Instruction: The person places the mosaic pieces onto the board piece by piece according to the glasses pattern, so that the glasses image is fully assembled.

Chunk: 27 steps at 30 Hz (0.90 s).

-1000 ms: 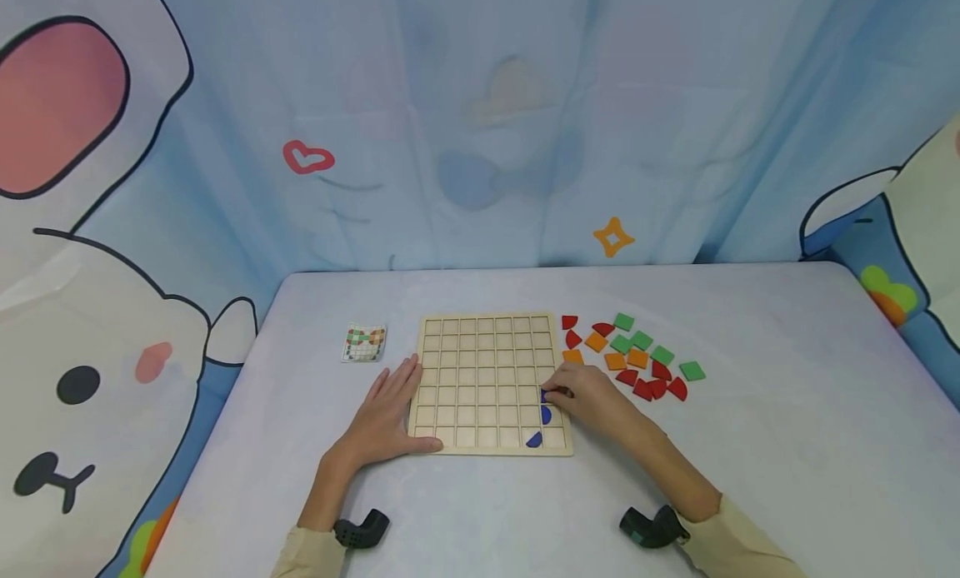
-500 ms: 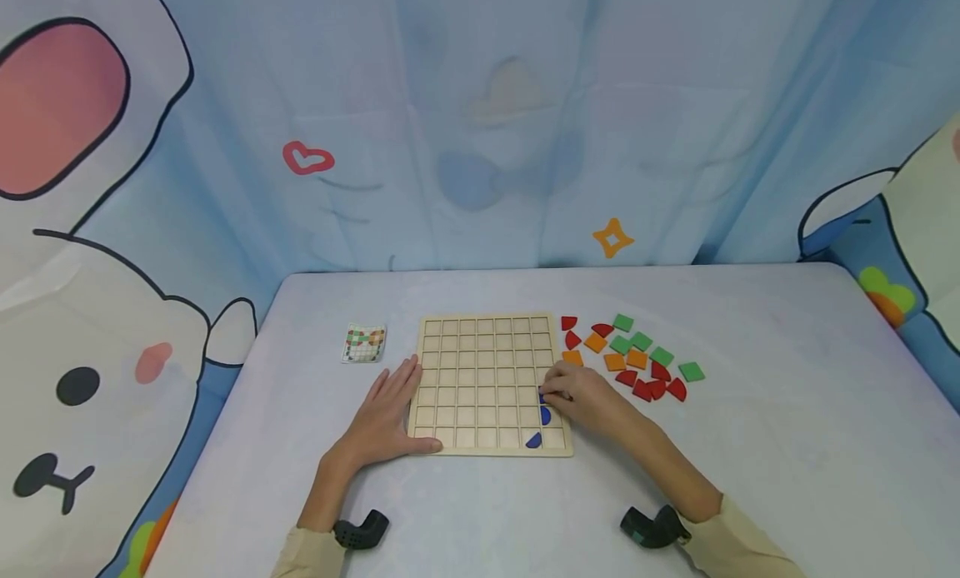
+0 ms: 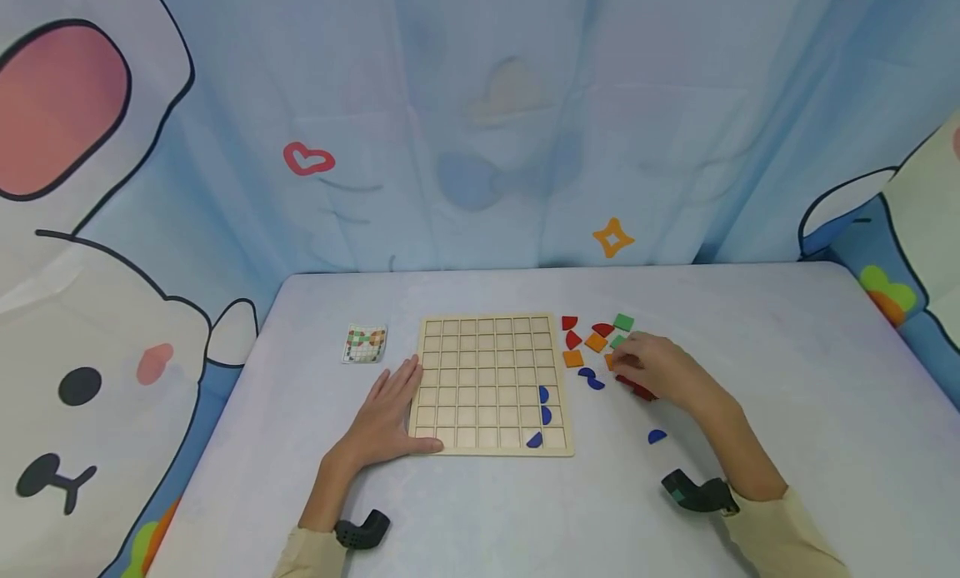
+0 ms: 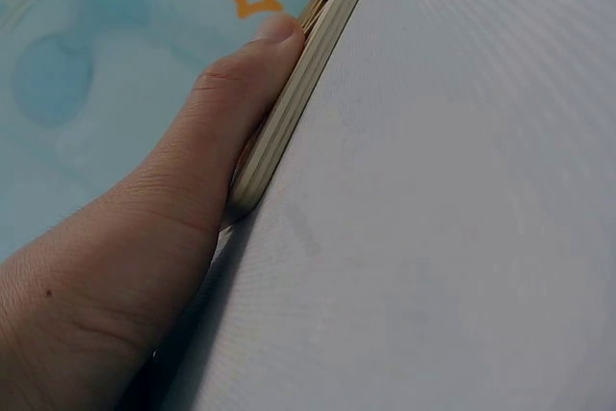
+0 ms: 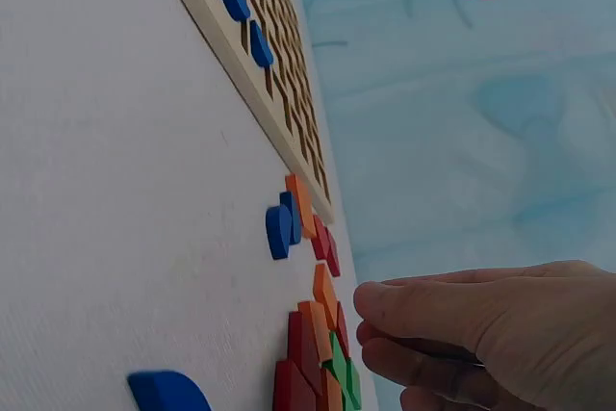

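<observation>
The right hand [image 3: 667, 374] is over the crowded red pieces [image 3: 637, 388], its fingers bent; whether they grip one, I cannot tell. A careless press there could push the neighbours away, because the pieces lie so close together. The left hand [image 3: 386, 411] keeps straight fingers at the left side of the board [image 3: 467, 395], which is flat on the bench [image 3: 480, 511]; an uneven push could turn it and shift the three blue pieces [image 3: 546, 415] on it. The right wrist view shows the thickness of two of these, which the head view hardly gives; only the head view shows the card [image 3: 364, 344].
</observation>
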{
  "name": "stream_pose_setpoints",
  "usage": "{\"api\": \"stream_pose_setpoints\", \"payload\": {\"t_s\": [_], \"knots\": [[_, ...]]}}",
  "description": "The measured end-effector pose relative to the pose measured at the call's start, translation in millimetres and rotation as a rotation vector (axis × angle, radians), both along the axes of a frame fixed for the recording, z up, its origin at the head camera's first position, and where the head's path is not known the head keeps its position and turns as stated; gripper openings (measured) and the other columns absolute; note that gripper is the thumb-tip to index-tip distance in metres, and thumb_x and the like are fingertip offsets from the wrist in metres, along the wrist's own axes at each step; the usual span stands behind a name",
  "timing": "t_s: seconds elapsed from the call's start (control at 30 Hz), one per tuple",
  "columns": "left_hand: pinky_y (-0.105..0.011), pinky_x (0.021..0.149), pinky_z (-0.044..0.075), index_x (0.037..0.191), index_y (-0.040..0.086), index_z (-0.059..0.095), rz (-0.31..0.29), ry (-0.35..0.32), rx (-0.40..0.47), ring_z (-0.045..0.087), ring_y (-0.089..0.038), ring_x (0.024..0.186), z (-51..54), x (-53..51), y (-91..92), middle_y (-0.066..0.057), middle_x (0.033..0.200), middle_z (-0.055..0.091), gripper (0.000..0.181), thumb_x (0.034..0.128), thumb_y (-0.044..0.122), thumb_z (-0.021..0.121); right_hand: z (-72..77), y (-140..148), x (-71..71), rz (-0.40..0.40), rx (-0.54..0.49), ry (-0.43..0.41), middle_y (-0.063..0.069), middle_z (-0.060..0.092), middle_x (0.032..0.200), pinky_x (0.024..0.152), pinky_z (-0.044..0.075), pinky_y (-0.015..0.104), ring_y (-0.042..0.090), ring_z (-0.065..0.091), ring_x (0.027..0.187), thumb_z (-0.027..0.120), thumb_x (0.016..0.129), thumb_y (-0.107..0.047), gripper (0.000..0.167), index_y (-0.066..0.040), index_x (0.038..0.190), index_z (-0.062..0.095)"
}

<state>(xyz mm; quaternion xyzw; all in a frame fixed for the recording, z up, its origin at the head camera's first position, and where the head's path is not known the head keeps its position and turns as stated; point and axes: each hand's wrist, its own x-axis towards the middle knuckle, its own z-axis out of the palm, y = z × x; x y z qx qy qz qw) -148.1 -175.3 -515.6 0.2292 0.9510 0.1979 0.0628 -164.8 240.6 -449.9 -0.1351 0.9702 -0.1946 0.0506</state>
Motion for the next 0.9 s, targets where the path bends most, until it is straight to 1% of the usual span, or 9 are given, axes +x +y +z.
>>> {"api": "stream_pose_setpoints", "payload": {"t_s": [0.1,0.33,0.47,0.67,0.77,0.9], "knots": [[-0.044,0.125,0.005,0.156,0.009,0.01,-0.002,-0.004,-0.003,0.005,-0.018,0.154,0.8,0.4,0.0,-0.002,0.166,0.004,0.122,0.069,0.071,0.068,-1.1,8.3,-1.8,0.002,0.035,-0.022,0.009,0.069,0.095,0.083,0.059,0.045,0.025,0.063,0.09,0.072,0.086,-0.012,0.015,-0.005,0.1,0.073],[-0.045,0.125,0.006,0.156,0.009,0.011,-0.008,0.009,-0.005,0.006,-0.019,0.154,0.5,0.3,-0.9,-0.002,0.166,0.005,0.121,0.0693,0.071,0.068,-2.9,9.6,-3.2,0.017,0.051,-0.102,0.011,0.069,0.097,0.083,0.058,0.045,0.025,0.061,0.089,0.073,0.085,-0.01,0.013,-0.006,0.097,0.073],[-0.045,0.125,0.006,0.157,0.009,0.01,-0.013,0.012,-0.006,0.006,-0.018,0.154,-1.6,-0.1,-1.2,-0.002,0.166,0.004,0.122,0.0694,0.071,0.068,-3.6,10.0,-2.1,0.021,0.06,-0.111,0.01,0.068,0.097,0.084,0.058,0.045,0.024,0.06,0.089,0.073,0.085,-0.009,0.012,-0.007,0.097,0.072],[-0.045,0.125,0.006,0.157,0.009,0.01,-0.011,0.017,0.009,0.006,-0.018,0.154,-3.0,-0.9,-1.5,-0.002,0.166,0.004,0.122,0.0692,0.072,0.068,-4.9,11.6,-3.3,0.032,0.073,-0.13,0.007,0.065,0.095,0.08,0.058,0.041,0.02,0.057,0.085,0.072,0.085,-0.007,0.011,-0.008,0.096,0.072],[-0.046,0.125,0.007,0.157,0.009,0.011,-0.012,0.026,0.01,0.006,-0.018,0.154,-3.3,-1.0,-1.4,-0.002,0.166,0.005,0.122,0.0693,0.072,0.068,-4.7,10.6,-3.2,0.027,0.082,-0.134,0.006,0.064,0.094,0.078,0.058,0.04,0.019,0.056,0.083,0.072,0.085,-0.007,0.01,-0.009,0.095,0.071],[-0.045,0.125,0.007,0.157,0.01,0.011,-0.011,0.028,-0.002,0.006,-0.018,0.154,-3.2,-0.8,-1.4,-0.002,0.166,0.005,0.122,0.0691,0.072,0.067,-3.4,7.1,-1.0,0.018,0.11,-0.125,0.007,0.062,0.093,0.08,0.058,0.041,0.019,0.055,0.083,0.072,0.085,-0.007,0.011,-0.008,0.096,0.07]]}}
